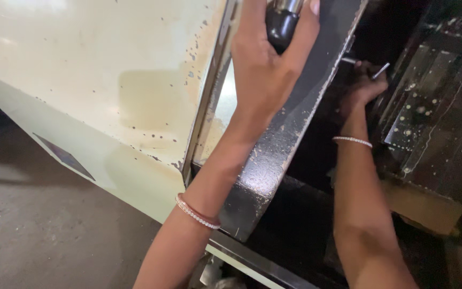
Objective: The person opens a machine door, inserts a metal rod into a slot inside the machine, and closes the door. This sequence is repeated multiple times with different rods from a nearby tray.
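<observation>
Nearest us, our left hand (pixel 266 64) is clamped around the black handle (pixel 280 24) at the frame's top, steadying the sliding door (pixel 290 134), while our right hand (pixel 364 88) pinches a thin metal rod (pixel 380 70) inside the dark machine.

Left hand (pixel 271 59) wrapped around a black handle (pixel 282 24); right hand (pixel 364 88) in the machine's dark interior (pixel 316 144), gripping a thin metal tool (pixel 379 70).
</observation>
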